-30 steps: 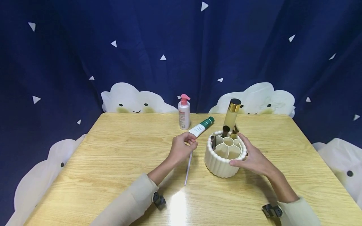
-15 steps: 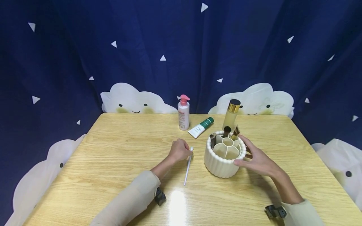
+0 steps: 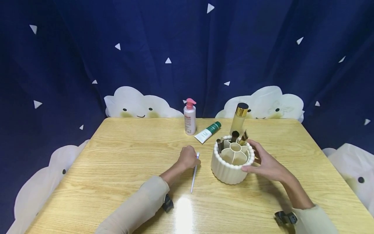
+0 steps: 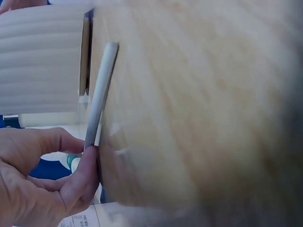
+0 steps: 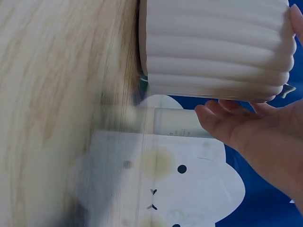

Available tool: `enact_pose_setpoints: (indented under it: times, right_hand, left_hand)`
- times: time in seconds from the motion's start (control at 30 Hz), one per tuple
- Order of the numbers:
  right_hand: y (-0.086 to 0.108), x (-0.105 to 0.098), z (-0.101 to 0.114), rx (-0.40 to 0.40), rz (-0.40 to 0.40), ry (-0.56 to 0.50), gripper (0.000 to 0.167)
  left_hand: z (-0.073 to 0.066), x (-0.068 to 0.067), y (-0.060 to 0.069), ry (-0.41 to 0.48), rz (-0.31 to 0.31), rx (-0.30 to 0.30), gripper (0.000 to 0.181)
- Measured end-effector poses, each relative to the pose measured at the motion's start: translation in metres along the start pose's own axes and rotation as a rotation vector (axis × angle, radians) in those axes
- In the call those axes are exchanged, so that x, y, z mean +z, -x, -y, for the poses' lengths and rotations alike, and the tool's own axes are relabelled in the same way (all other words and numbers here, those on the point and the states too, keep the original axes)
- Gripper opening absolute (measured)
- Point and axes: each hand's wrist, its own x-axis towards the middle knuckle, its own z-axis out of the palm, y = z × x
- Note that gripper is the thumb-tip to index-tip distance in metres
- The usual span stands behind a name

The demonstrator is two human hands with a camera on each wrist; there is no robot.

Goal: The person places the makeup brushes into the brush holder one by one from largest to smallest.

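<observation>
A thin white stick with a paler tip (image 3: 193,178) lies slantwise over the table; whether it is a brush is too small to tell. My left hand (image 3: 187,158) pinches it near its far end, thumb and fingertip meeting on the stick (image 4: 102,94) in the left wrist view. To the right stands a round cream ribbed organizer (image 3: 228,172) with a beaded rim and petal-shaped compartments. Dark makeup brushes (image 3: 234,136) stand in its back and left compartments. My right hand (image 3: 267,164) holds the organizer's right side, thumb at the front rim, other fingers behind, partly hidden.
Behind stand a white pump bottle (image 3: 190,122) with a pink top and a clear bottle (image 3: 238,122) with a gold and black cap. A white and green tube (image 3: 208,132) lies between them. A dark blue curtain (image 3: 163,78) hangs beyond the wooden table (image 3: 125,146).
My left hand has come away from beside the tube, down and slightly nearer, and now pinches the stick. The right hand stays on the organizer, with little movement.
</observation>
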Motion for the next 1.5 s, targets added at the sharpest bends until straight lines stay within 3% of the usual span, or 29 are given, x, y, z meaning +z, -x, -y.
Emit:
enact_pose_setpoints:
  times: [0.2,0.43,0.7,0.83,1.1,1.5]
  right_hand:
    - [-0.008,-0.002,-0.005,-0.032,0.059,-0.104,0.104]
    - [-0.009,-0.003,-0.008,-0.005,0.073,-0.1,0.101]
    - [-0.008,-0.002,-0.008,0.014,0.072,-0.101,0.103]
    - [-0.008,-0.002,-0.008,0.019,0.072,-0.099,0.103]
    - [-0.008,-0.002,-0.006,0.016,0.075,-0.112,0.103]
    - [-0.008,-0.002,-0.006,0.012,0.074,-0.086,0.105]
  left_hand:
    - [0.001,-0.005,0.0,0.034,0.006,-0.021,0.04]
    - [0.007,-0.01,-0.002,0.202,0.02,-0.03,0.002]
    - [0.003,-0.023,-0.004,0.385,0.058,-0.068,0.016]
    - [-0.002,-0.031,-0.001,0.428,0.051,-0.035,0.019]
    - [-0.021,-0.046,0.005,0.654,0.117,0.044,0.025]
    - [-0.059,-0.059,0.022,0.841,0.008,0.203,0.024]
